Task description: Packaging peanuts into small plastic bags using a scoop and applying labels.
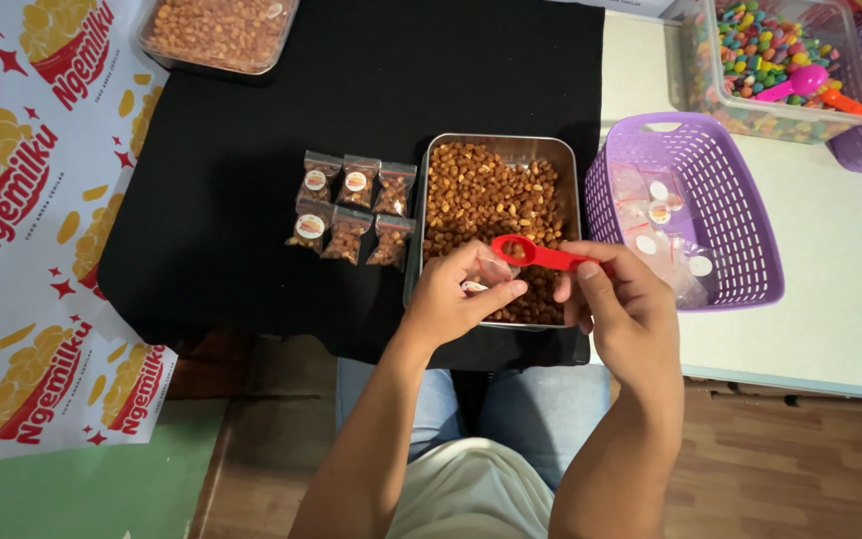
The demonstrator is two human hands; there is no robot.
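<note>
Head view: two hands fill a little bag with nuts over a metal tray.

The left hand (pixel 456 299) pinches a small clear bag (pixel 496 268) at its open top, right above the tray (pixel 571 190) of brown nuts (pixel 481 195). The right hand (pixel 621 299) is closed around the handle of a red scoop (pixel 536 255), and the scoop's round end sits at the mouth of the bag. The tray rests on a black cloth (pixel 251 120) on the surface. Six filled bags (pixel 353 210) lie in two neat rows just left of the tray. A purple basket (pixel 720 200) with empty bags stands just right of it. Far back is a clear box of coloured candy (pixel 760 50) with a pink scoop (pixel 800 82), and another tub of nuts (pixel 216 30).
</note>
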